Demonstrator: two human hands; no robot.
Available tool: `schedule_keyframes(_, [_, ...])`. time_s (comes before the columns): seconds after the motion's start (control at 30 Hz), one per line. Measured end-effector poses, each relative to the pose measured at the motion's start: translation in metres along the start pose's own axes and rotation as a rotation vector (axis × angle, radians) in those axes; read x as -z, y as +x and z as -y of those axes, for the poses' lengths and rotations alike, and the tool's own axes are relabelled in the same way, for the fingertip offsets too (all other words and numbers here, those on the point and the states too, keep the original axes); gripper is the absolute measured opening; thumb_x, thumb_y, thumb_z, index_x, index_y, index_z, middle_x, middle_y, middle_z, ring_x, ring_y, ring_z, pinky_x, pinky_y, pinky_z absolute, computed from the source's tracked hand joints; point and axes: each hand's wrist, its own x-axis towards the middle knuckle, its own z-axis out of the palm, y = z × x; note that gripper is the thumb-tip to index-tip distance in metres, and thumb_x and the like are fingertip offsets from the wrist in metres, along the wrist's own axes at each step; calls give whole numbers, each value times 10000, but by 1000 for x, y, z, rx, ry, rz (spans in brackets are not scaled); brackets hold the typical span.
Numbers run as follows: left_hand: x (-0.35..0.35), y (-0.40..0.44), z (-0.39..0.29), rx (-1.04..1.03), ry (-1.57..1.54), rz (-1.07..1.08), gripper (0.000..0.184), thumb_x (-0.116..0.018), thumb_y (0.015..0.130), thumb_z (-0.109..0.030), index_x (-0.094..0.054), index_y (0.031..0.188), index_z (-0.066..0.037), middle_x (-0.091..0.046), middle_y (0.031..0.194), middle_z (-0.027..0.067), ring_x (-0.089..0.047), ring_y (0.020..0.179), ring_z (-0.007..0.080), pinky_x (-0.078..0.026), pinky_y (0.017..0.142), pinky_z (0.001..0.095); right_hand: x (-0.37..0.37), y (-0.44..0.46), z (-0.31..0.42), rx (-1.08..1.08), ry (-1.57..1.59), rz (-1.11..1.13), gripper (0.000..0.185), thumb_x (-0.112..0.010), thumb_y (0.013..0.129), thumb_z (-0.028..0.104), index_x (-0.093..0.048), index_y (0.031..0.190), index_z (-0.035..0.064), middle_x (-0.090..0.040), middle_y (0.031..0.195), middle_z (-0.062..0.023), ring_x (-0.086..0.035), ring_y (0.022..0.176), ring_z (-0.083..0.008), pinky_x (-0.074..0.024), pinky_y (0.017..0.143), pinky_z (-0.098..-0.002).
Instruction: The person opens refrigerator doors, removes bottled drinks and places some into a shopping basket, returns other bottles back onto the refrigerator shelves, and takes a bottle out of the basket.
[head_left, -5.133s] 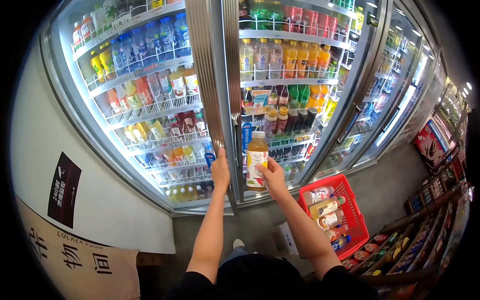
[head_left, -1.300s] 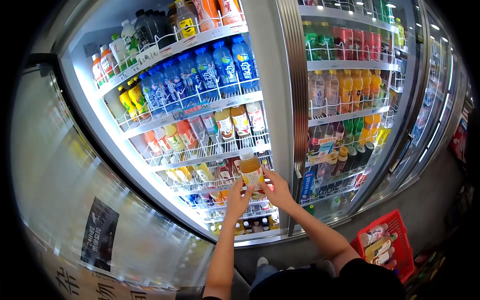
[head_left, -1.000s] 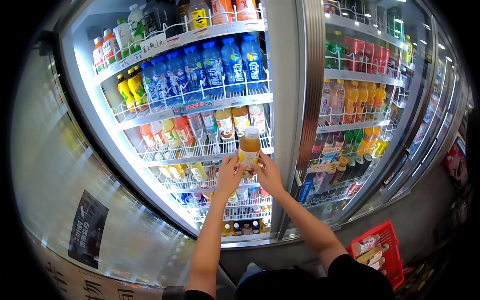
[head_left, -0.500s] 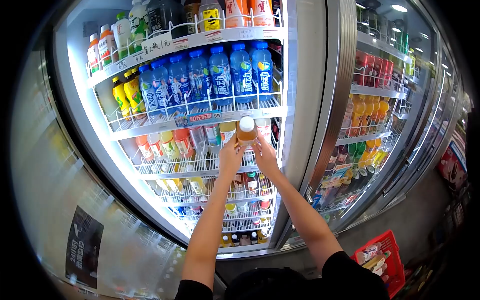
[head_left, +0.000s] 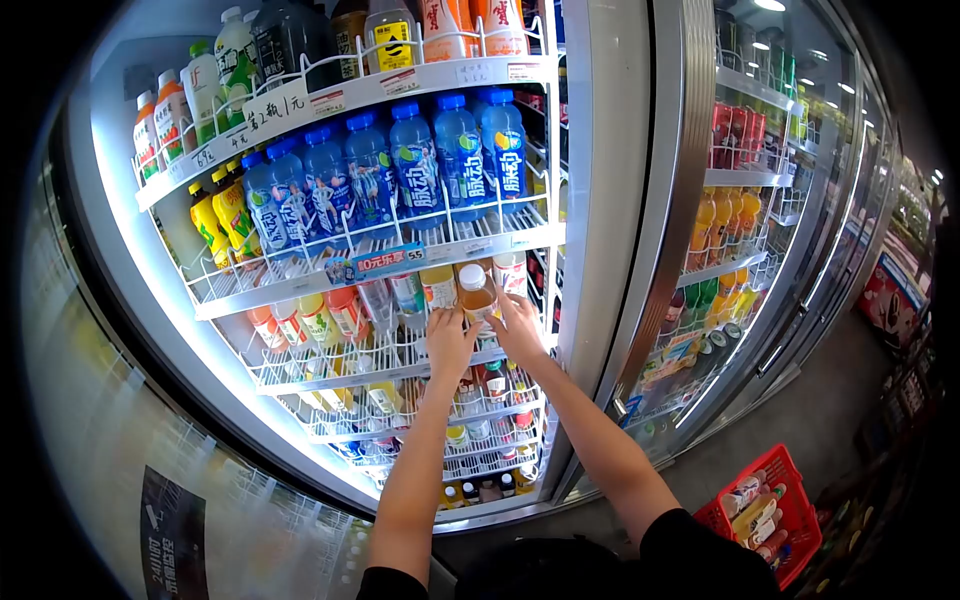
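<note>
A person in dark sleeves holds a white-capped, clear plastic bottle of amber drink [head_left: 475,293] with both bare hands at the third visible shelf of a brightly lit drinks cooler. The left hand [head_left: 449,338] grips its left side and the right hand [head_left: 520,325] its right, the fingers of both curled in and pinching the bottle between them. Its cap faces up toward the camera; whether its base touches the white wire shelf [head_left: 390,350] cannot be told. A bottle with a pale yellow body [head_left: 439,287] stands just to its left, and a white-labelled bottle [head_left: 510,272] just to its right. On the shelf above, blue plastic bottles with blue caps [head_left: 415,165] line up beside smaller yellow bottles with dark caps [head_left: 233,215], behind a white wire guard and a strip of price labels [head_left: 390,260]. A frosted-looking glass door [head_left: 110,400] fills the left side. At lower right, a red plastic shopping basket [head_left: 798,500] holding several drink bottles [head_left: 757,516] sits on the grey floor [head_left: 690,480], well apart from the hands.
</note>
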Motion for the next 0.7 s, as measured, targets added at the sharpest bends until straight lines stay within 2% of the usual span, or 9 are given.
schedule_keyframes(0.03, [1, -1, -1, -57, 28, -57, 449, -745, 805, -282, -632, 1136, -1, -616, 1046, 156, -528, 1052, 338, -433, 921, 439, -6, 0, -5, -67, 129, 25, 559, -666, 877, 154, -464, 1358, -46, -658, 1071, -219, -543, 1150, -357, -415, 956, -468])
schedule_keyframes(0.07, [1, -4, -4, -9, 0, -30, 486, -740, 818, -287, -622, 1183, 11, -578, 1095, 140, -490, 1104, 331, -420, 947, 433, -10, -1, -10, -64, 132, 1, 550, -671, 869, 134, -473, 1350, -44, -648, 1077, -220, -547, 1129, -364, -428, 944, -462])
schedule_keyframes(0.23, [-2, 1, -7, 0, -14, -73, 426, -739, 812, -267, -644, 1128, 3, -552, 1087, 134, -513, 1078, 331, -441, 923, 444, -14, -1, -14, -85, 156, -87, 515, -687, 839, 60, -515, 1317, -27, -611, 1087, -222, -562, 1058, -379, -448, 920, -440])
schedule_keyframes(0.3, [-2, 0, -7, 113, -8, 73, 460, -705, 858, -270, -611, 1203, 18, -547, 1169, 144, -492, 1135, 343, -428, 960, 449, -16, 0, -17, -118, 160, 0, 501, -681, 824, 36, -525, 1293, -49, -602, 1069, -234, -580, 1014, -398, -465, 893, -437])
schedule_keyframes(0.37, [-7, -6, -3, 83, 17, 46, 442, -689, 859, -228, -595, 1218, 11, -542, 1193, 160, -492, 1155, 348, -427, 968, 451, -15, -1, -16, -115, 152, 0, 507, -673, 820, 25, -518, 1295, -60, -600, 1094, -246, -585, 1006, -419, -473, 888, -432])
schedule_keyframes(0.43, [-4, -12, -4, 57, 38, 18, 429, -673, 859, -186, -579, 1232, 4, -537, 1216, 176, -491, 1176, 352, -425, 976, 453, -15, -3, -20, -133, 160, 37, 521, -667, 823, 24, -507, 1312, -59, -599, 1133, -250, -582, 1038, -420, -469, 907, -431])
schedule_keyframes(0.53, [10, -27, -12, 12, -49, 0, 544, -587, 896, -104, -414, 1391, 40, -450, 1360, 220, -411, 1299, 394, -351, 1079, 477, -11, -13, -16, -144, 185, 43, 599, -657, 844, 38, -429, 1392, -44, -584, 1182, -267, -572, 1073, -424, -459, 932, -433])
schedule_keyframes(0.63, [20, -45, -22, 31, -160, -25, 539, -584, 897, -95, -415, 1390, 43, -449, 1360, 224, -407, 1304, 397, -350, 1078, 473, 1, -31, 7, -68, 169, -88, 631, -643, 869, 41, -374, 1433, -39, -564, 1235, -280, -561, 1124, -427, -461, 943, -416])
schedule_keyframes(0.7, [20, -60, -24, 17, -215, -46, 534, -580, 901, -89, -420, 1397, 25, -465, 1343, 229, -427, 1286, 401, -360, 1069, 469, 3, -52, 25, -146, 218, -107, 608, -628, 884, 25, -373, 1431, -48, -546, 1296, -268, -569, 1177, -381, -475, 963, -385])
